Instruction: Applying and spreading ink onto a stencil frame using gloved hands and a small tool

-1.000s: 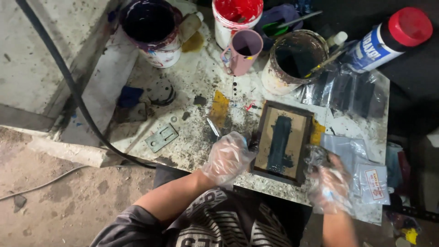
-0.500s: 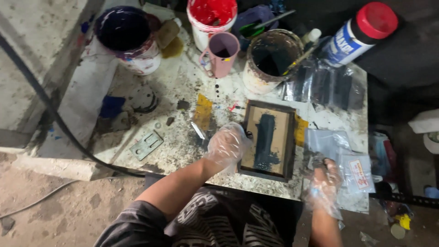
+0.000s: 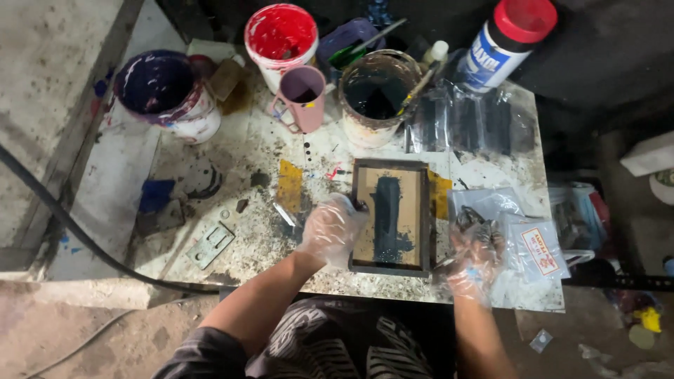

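Observation:
A small wooden-framed printing screen [image 3: 390,216] with a dark ink streak down its mesh lies flat on the stained white worktable [image 3: 253,175]. My left hand [image 3: 332,229], in a clear plastic glove, grips the frame's left edge. My right hand [image 3: 476,254], also gloved and smeared with dark ink, sits just right of the frame on a pile of clear plastic pouches [image 3: 523,235], fingers curled on one of them.
Along the back stand a dark purple paint bucket [image 3: 167,95], a red paint tub [image 3: 282,41], a mauve mug [image 3: 303,97], a dark ink pot [image 3: 378,97] with a stick in it, and a red-capped canister [image 3: 504,41]. More bagged dark pieces [image 3: 467,123] lie at the back right. A black cable [image 3: 63,217] crosses at left.
The view has shifted slightly. My left hand stays on the frame's left edge. My right hand has moved up from the table's front corner onto the plastic pouches beside the frame.

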